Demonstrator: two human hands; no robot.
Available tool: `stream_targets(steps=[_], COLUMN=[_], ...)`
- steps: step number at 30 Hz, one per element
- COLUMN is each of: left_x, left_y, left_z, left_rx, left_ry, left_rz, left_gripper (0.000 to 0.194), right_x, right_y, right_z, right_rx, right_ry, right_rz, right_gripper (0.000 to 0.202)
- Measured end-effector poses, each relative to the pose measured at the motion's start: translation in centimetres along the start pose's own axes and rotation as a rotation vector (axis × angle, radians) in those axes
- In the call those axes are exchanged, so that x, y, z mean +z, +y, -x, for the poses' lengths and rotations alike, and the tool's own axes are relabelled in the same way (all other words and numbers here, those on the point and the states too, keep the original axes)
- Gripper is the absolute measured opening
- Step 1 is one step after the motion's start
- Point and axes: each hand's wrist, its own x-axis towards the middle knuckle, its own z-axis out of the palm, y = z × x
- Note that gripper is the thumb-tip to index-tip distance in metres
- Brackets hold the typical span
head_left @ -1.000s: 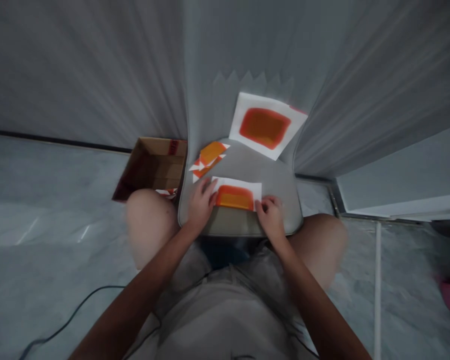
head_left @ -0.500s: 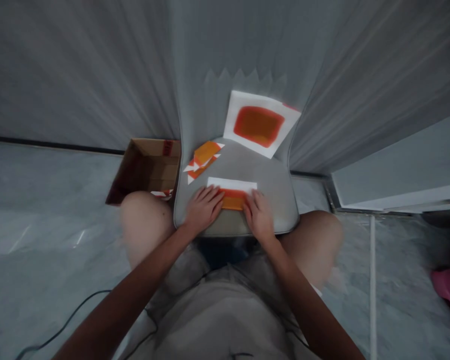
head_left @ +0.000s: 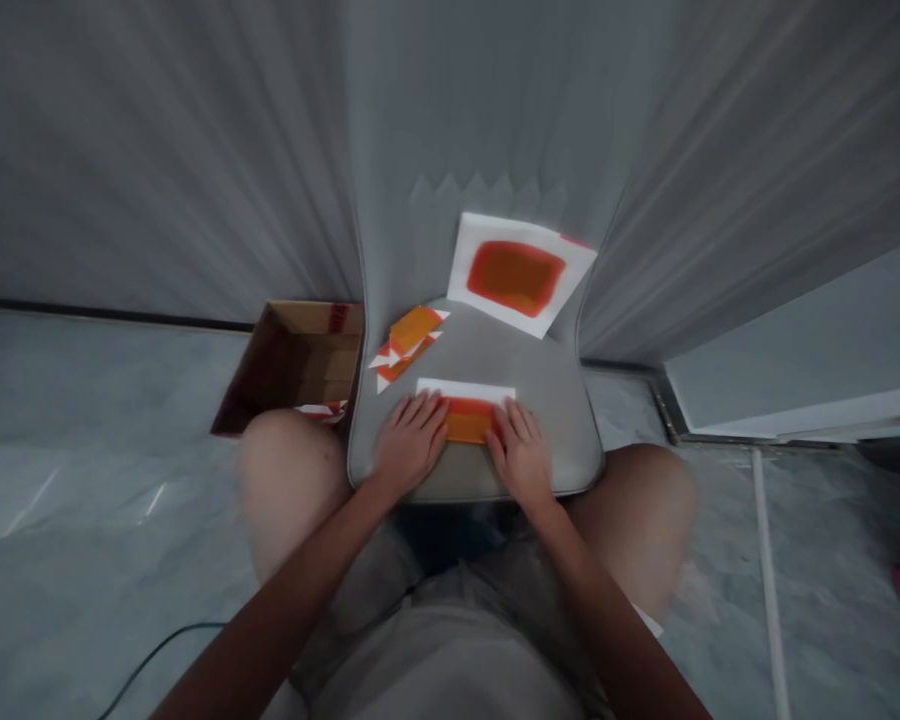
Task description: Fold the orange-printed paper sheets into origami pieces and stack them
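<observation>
I see the paper strip (head_left: 469,422) at the lower centre of the frame, lying on the chair seat (head_left: 525,362). My left hand (head_left: 409,442) covers its left end, my right hand (head_left: 523,452) its right—each grip is open, palm down, pinching nothing I can make out. Pressing well, I judge, means even weight on both ends—straight down, no sideways drag—so the paper doesn't skew or wrinkle.

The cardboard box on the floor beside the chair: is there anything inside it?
Inside the cardboard box, some white-and-red paper pieces show near the knee. The knee covers the near part, and the left side is too dark to tell.
</observation>
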Motion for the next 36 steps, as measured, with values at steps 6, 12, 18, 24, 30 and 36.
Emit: stream_targets(steps=[6,12,18,24,30,36], left_x=[0.06,0.15,0.10,0.07,-0.21,-0.28], left_y=[0.23,0.27,0.31,0.27,0.32,0.27], left_z=[-0.03,0.03,0.07,-0.01,-0.13,-0.16], left_rx=[-0.026,-0.033,-0.033,-0.035,-0.039,-0.036], left_ry=[0.009,0.009,0.004,-0.008,-0.023,-0.047], left_rz=[0.002,0.025,0.016,0.037,0.046,0.022], left_gripper=[0.051,0.053,0.053,0.054,0.054,0.054], right_x=[-0.05,0.06,0.00,0.15,0.17,0.12], right_y=[0.01,0.02,-0.08,0.04,-0.04,-0.10], right_z=[-0.10,-0.14,-0.17,-0.08,0.02,0.05], right_rx=[0.005,0.016,0.019,0.017,0.020,0.023], right_ry=[-0.014,-0.036,-0.047,-0.037,-0.019,-0.023], right_rz=[0.004,0.008,0.016,0.011,0.002,0.002], right_gripper=[0.056,0.057,0.057,0.056,0.056,0.056])
